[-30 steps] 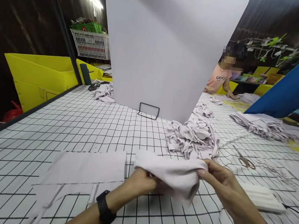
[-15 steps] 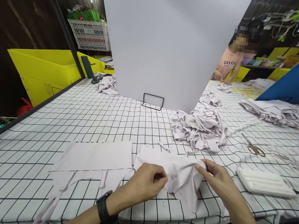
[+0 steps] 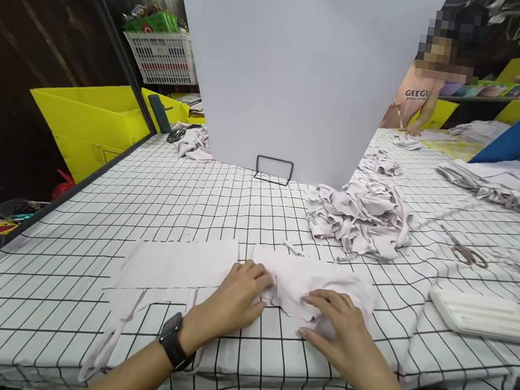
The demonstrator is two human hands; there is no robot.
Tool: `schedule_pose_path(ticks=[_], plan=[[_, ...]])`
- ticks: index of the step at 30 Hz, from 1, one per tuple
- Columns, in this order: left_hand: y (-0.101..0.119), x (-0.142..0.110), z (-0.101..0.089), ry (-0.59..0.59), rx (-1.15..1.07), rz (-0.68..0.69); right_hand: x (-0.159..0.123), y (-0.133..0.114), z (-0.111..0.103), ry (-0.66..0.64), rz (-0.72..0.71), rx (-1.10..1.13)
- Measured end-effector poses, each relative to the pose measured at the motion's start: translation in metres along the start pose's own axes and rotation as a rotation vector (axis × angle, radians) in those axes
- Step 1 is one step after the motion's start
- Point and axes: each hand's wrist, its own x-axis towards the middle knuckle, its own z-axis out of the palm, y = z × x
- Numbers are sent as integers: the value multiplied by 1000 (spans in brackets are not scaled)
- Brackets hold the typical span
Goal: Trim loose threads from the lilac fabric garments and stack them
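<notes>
A pale pinkish-grey piece of cloth (image 3: 298, 269) lies rumpled on the checked tablecloth near the table's front edge. My left hand (image 3: 238, 296), a black watch on its wrist, rests at the cloth's left end with bent fingers and the thumb held apart. Over the right half of the cloth is my right hand (image 3: 335, 327), its fingers and thumb spread, fingertips touching the fabric. To the left, a second piece of the same cloth (image 3: 175, 267) is laid flat, with narrow straps trailing toward the front edge.
A heap of similar cloth (image 3: 359, 216) sits beyond my right hand. Scissors (image 3: 469, 253) and a white plastic device (image 3: 488, 317) lie to the right. A tall white board (image 3: 287, 75) stands at the back, a yellow bin (image 3: 90, 117) at left. Another person (image 3: 414, 94) works behind.
My right hand has let go of the cloth's right corner and moved down onto its middle. The cloth, held up earlier, now lies on the table. My left hand has shifted to its left end.
</notes>
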Motion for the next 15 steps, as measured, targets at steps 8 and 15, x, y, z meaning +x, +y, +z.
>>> schedule_pose_path(ticks=[8,15], plan=[[0,12,0,-50,229,61,7,-5,-3,154,-28,73],[7,15,-2,-66,224,30,48,-17,-6,79,108,21]])
